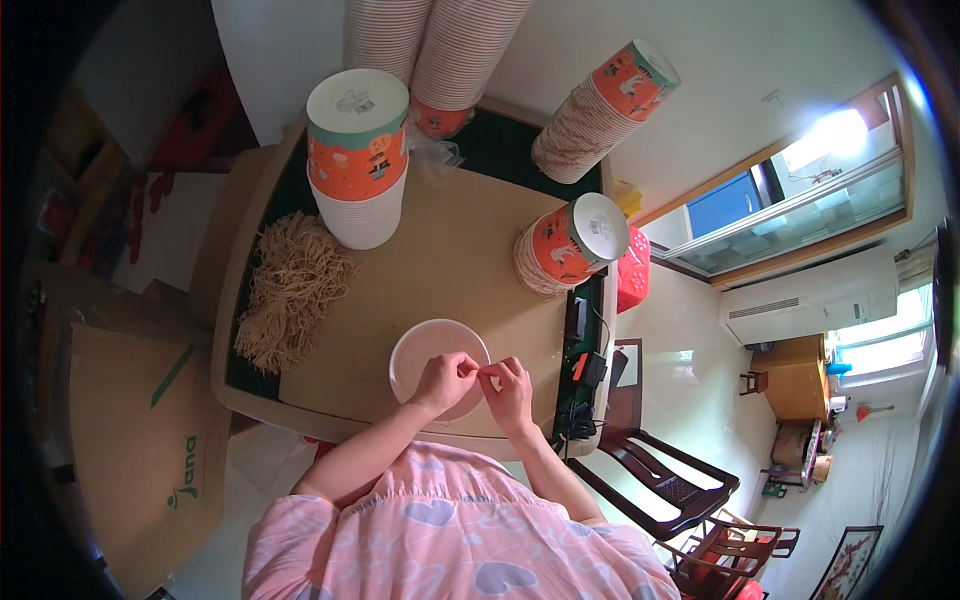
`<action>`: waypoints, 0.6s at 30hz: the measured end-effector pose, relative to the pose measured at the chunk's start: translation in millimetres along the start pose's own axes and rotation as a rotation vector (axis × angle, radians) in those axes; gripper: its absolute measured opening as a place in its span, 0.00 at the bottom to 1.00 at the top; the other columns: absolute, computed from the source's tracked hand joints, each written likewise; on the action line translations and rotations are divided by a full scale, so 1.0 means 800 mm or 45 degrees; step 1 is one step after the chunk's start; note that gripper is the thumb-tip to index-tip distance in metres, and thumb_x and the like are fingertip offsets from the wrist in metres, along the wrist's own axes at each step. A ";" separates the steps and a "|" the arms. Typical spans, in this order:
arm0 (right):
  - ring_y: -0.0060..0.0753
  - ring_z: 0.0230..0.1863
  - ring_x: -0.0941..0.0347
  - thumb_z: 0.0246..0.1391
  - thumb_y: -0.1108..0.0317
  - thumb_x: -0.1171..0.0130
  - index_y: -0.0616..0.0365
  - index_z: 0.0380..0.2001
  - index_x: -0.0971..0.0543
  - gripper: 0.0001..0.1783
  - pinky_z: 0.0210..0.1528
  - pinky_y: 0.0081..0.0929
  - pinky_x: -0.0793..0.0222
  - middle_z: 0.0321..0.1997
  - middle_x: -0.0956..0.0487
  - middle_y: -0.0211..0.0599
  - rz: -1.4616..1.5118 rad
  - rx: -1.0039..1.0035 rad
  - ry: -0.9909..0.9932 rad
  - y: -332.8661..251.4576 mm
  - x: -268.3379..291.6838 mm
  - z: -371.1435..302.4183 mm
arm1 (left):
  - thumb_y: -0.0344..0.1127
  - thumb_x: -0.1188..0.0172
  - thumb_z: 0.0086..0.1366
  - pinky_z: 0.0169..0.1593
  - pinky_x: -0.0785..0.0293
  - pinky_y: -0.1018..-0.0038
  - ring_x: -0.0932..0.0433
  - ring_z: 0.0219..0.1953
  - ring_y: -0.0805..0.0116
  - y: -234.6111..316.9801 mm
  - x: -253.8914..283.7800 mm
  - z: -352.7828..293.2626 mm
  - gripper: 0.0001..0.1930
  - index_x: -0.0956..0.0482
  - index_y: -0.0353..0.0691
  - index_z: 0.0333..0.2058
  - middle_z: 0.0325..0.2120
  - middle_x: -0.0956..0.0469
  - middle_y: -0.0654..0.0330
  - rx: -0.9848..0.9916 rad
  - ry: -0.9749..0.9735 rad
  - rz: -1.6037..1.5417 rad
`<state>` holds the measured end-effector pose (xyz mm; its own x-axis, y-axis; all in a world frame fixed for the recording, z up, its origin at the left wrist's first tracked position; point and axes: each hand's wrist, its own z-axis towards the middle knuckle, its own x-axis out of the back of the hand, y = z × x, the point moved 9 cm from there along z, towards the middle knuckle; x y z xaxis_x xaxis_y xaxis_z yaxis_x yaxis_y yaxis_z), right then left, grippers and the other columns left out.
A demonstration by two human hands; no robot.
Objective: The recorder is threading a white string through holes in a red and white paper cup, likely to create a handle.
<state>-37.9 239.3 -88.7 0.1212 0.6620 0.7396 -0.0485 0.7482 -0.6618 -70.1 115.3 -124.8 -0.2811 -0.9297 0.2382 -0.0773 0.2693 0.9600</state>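
Note:
A white paper bucket [408,352] stands at the table's near edge, its mouth toward me. Over its right side my left hand [447,380] and my right hand [509,390] meet, fingertips pinched together. What they pinch is too small to make out. To the left lies a heap of beige string [285,290]. Behind it stands a tall stack of upturned paper buckets [362,165], the top one orange and green. Another upturned stack, with strings showing along its side [572,243], is at the table's right edge.
Tall bucket stacks [462,50] stand at the back beside crumpled clear plastic [435,155]; a leaning stack [605,110] is at the back right. Black cables and adapters [585,380] line the right edge. A cardboard box [140,440] stands left; a dark wooden chair [660,480], right.

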 end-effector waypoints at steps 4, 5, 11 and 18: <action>0.39 0.33 0.30 0.41 0.71 0.38 0.53 0.25 0.22 0.04 0.36 0.33 0.37 0.29 0.27 0.35 -0.008 -0.012 0.011 0.001 0.001 -0.001 | 0.29 0.40 0.51 0.33 0.25 0.72 0.20 0.27 0.64 -0.003 0.001 -0.001 0.03 0.21 0.37 0.25 0.23 0.20 0.56 0.006 0.015 0.068; 0.39 0.33 0.30 0.41 0.70 0.37 0.53 0.25 0.22 0.04 0.36 0.33 0.37 0.29 0.27 0.35 -0.012 -0.013 0.013 0.001 0.001 -0.001 | 0.29 0.39 0.51 0.33 0.25 0.73 0.20 0.26 0.65 -0.003 0.002 -0.001 0.03 0.21 0.37 0.25 0.23 0.20 0.56 0.006 0.019 0.052; 0.37 0.28 0.30 0.44 0.73 0.38 0.56 0.27 0.22 0.05 0.28 0.30 0.33 0.29 0.27 0.37 -0.085 0.178 0.088 -0.025 0.011 0.004 | 0.27 0.41 0.55 0.35 0.24 0.75 0.20 0.29 0.70 -0.004 0.003 0.000 0.03 0.22 0.36 0.29 0.25 0.20 0.58 0.013 -0.024 -0.127; 0.34 0.25 0.31 0.45 0.73 0.39 0.56 0.28 0.23 0.04 0.25 0.28 0.34 0.29 0.27 0.37 0.054 0.090 0.117 -0.014 0.010 0.005 | 0.25 0.40 0.55 0.37 0.23 0.76 0.20 0.31 0.70 -0.022 -0.002 0.002 0.09 0.25 0.36 0.37 0.31 0.20 0.57 -0.011 -0.037 -0.255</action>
<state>-40.1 236.7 -75.1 0.2080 0.6886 0.6947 -0.1251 0.7231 -0.6793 -69.5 112.5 -142.2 -0.2886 -0.9567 0.0383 -0.1263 0.0777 0.9889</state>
